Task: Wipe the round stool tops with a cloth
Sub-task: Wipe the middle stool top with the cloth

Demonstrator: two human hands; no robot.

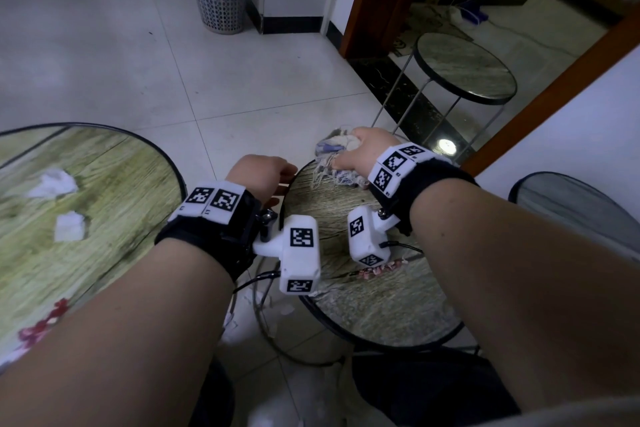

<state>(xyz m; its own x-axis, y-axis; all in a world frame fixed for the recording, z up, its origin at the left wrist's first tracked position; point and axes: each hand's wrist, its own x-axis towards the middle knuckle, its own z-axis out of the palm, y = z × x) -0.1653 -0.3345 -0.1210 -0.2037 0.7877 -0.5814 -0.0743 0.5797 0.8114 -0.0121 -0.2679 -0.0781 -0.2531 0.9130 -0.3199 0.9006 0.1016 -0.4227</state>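
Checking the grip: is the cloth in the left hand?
No, the right hand grips the cloth; the left hand holds the stool rim.

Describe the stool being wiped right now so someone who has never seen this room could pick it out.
Start at the wood-framed doorway, then come back toward the person's arms. The stool being wiped is the round one directly beneath both hands. Unlike the taller stool at the doorway, it has the right hand pressing a frayed cloth on its far edge while the left hand grips its rim.
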